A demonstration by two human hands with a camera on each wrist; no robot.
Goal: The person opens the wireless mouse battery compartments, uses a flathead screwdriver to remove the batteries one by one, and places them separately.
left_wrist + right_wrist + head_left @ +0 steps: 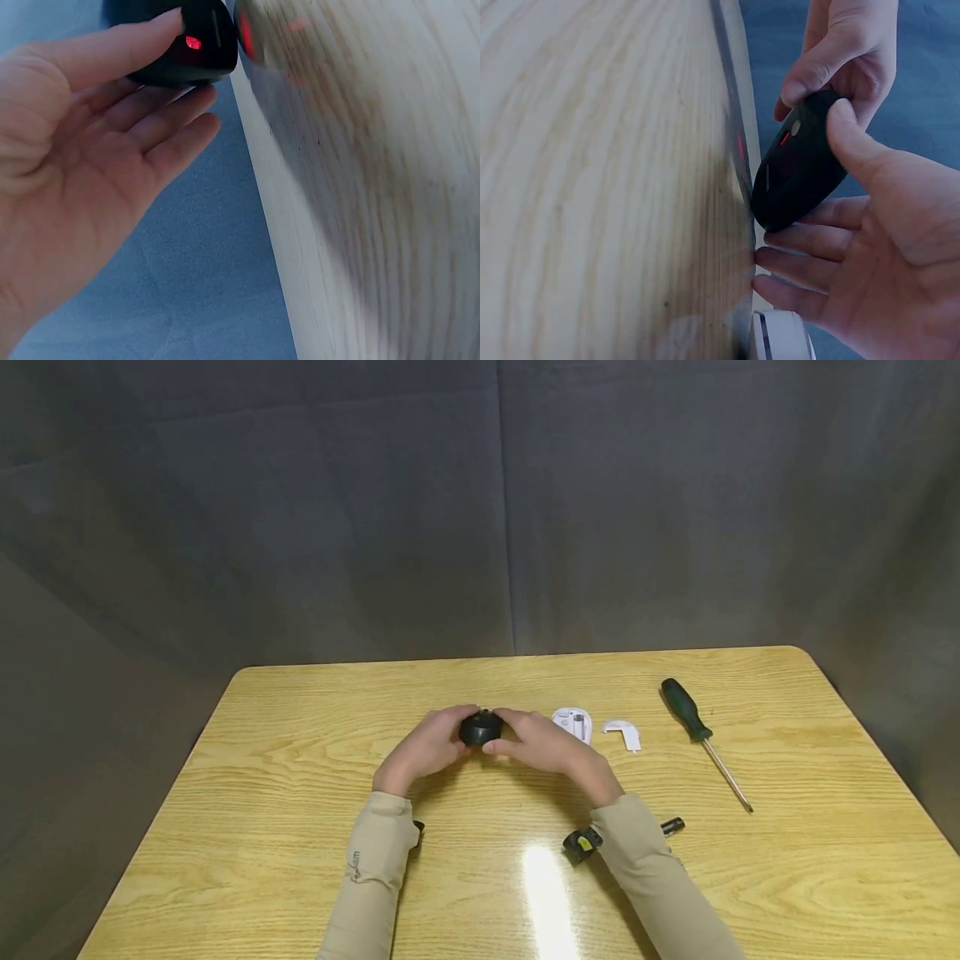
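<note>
A black computer mouse (481, 729) is held between both hands over the middle of the table, tilted so that its red-lit underside shows in the wrist views. The left hand (430, 748) pinches one end, its thumb on the underside and its fingers behind. From the other side the right hand (546, 744) grips the mouse between thumb and fingers. In the right wrist view the mouse's lower edge (769, 221) is close to the tabletop. Just beside the right hand lies a white mouse (573, 722), its battery compartment exposed and partly covered by that hand.
A white battery cover (624, 734) lies right of the white mouse. Farther right is a screwdriver (686, 710) with a dark green handle. A small dark cylinder (673, 827) pokes out past the right sleeve. Dark curtains (375, 527) hang behind the table (285, 760).
</note>
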